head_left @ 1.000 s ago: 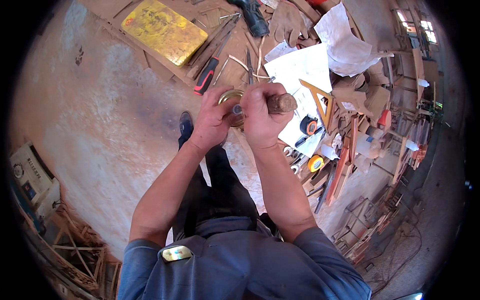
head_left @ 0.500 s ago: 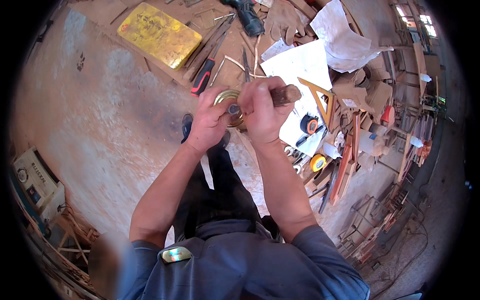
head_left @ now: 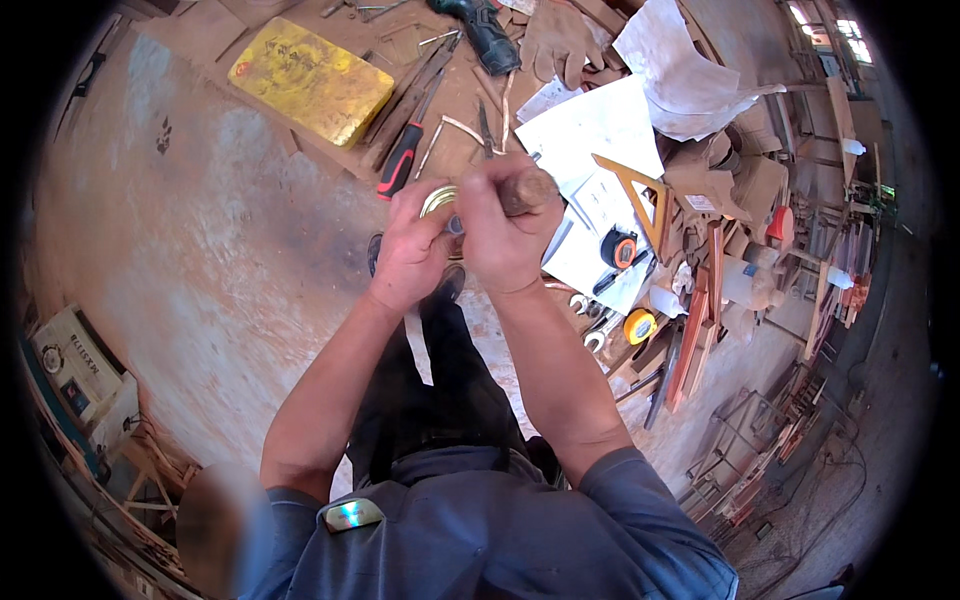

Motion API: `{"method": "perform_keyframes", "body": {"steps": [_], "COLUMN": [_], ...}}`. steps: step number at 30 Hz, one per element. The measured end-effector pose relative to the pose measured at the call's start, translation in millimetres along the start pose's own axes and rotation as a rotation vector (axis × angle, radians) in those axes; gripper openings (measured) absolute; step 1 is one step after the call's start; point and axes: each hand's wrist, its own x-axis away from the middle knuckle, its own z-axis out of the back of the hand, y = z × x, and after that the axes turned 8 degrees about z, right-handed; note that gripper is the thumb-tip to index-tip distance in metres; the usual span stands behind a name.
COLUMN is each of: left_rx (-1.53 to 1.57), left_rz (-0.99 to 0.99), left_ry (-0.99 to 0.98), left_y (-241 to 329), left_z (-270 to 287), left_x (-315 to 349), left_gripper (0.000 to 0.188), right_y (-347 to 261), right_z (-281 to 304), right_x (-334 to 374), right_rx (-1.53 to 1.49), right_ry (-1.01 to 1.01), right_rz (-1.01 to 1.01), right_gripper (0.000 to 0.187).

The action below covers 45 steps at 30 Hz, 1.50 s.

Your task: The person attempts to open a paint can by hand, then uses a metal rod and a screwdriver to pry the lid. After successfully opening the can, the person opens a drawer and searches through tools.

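Observation:
My left hand [head_left: 412, 250] is closed on a round, shiny gold-coloured thing [head_left: 437, 200], like a can or a ring. Most of it is hidden by my fingers, so its kind is unclear. Close against it on the right, my right hand [head_left: 508, 228] is wrapped round a tool with a thick brown wooden handle [head_left: 529, 190]. The handle's end points up toward me, and the tool's working end is hidden. Between the hands shows a small grey round end [head_left: 456, 225]; I cannot tell which thing it belongs to.
Beyond my hands lie a yellow case [head_left: 312, 82], a red-and-black handled tool [head_left: 400, 162], a power drill [head_left: 484, 38] and a glove [head_left: 562, 42]. At right are white papers [head_left: 590, 130], a set square [head_left: 632, 195], tape measures [head_left: 618, 248], wrenches [head_left: 597, 332] and wood pieces [head_left: 690, 350].
My right hand has moved slightly left, closer to my left hand. The wooden handle has swung left with it and now points more straight up at me.

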Motion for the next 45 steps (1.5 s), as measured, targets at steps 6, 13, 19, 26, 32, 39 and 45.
{"method": "perform_keyframes", "body": {"steps": [6, 13, 19, 26, 32, 39, 45], "left_rx": [-0.01, 0.02, -0.032, -0.036, -0.061, 0.111, -0.053], "left_rz": [-0.034, -0.024, -0.011, -0.008, -0.012, 0.172, -0.062], "left_ry": [-0.014, 0.008, -0.004, -0.031, -0.027, -0.027, -0.005], "left_y": [-0.2, 3.1, 14.6, 12.3, 15.7, 6.7, 4.2], "left_z": [1.4, 0.4, 5.3, 7.0, 8.8, 0.9, 5.0], "left_x": [-1.3, -4.0, -2.7, -5.0, -6.3, -0.1, -3.9], "left_gripper": [0.039, 0.032, 0.03, 0.031, 0.028, 0.021, 0.034], "right_y": [-13.7, -9.5, 16.6, 21.2, 4.6, -24.0, 4.6], "right_z": [-16.3, -1.5, 24.5, 25.4, 23.7, 0.2, 14.4], "right_x": [-8.0, -8.6, -12.2, -19.5, -9.3, -1.9, -19.4], "right_rx": [0.097, 0.031, -0.61, -0.847, -0.492, 0.096, -0.251], "right_ry": [0.172, -0.045, -0.059, -0.044, -0.012, -0.173, -0.233], "right_rz": [-0.307, -0.229, -0.45, -0.454, -0.37, -0.11, -0.393], "right_gripper": [0.017, 0.014, 0.013, 0.012, 0.02, 0.007, 0.01]}}
